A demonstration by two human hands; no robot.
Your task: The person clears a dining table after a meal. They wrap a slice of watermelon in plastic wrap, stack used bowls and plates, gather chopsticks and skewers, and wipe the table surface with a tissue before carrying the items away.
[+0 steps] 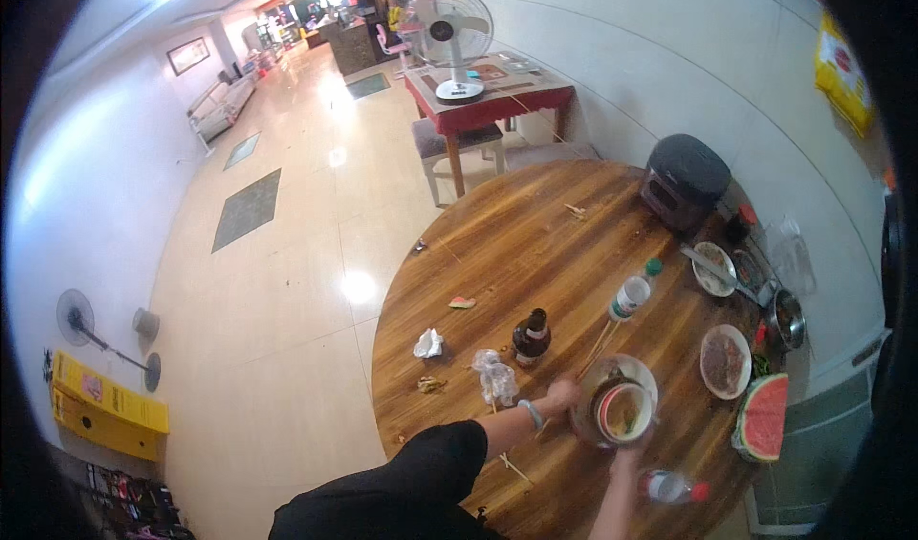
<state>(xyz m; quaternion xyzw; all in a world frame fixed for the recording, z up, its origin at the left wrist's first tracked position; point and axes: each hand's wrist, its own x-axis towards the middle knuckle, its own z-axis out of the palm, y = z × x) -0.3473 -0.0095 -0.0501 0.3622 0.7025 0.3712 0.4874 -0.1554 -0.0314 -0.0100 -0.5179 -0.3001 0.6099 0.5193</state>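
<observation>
My left hand [565,396], with a bracelet at the wrist, grips several wooden chopsticks [601,350] at the left side of a stack of bowls. The outer bowl [649,379] is wide and looks clear or pale. Nested in it is a smaller bowl [606,404] with a reddish rim and some yellowish liquid or scraps inside. From the near side my right hand [631,450] holds the stack; its fingers are partly hidden by the bowls. A brown glass bottle [531,339] and a crumpled clear plastic bag [495,379] are left of the stack.
The round wooden table [502,253] also bears a green-capped bottle [632,296], a red-capped bottle lying down [674,487], a plate of food [726,362], cut watermelon [763,418], a metal pot [787,318], a dark rice cooker [685,181] and crumpled tissue [429,343].
</observation>
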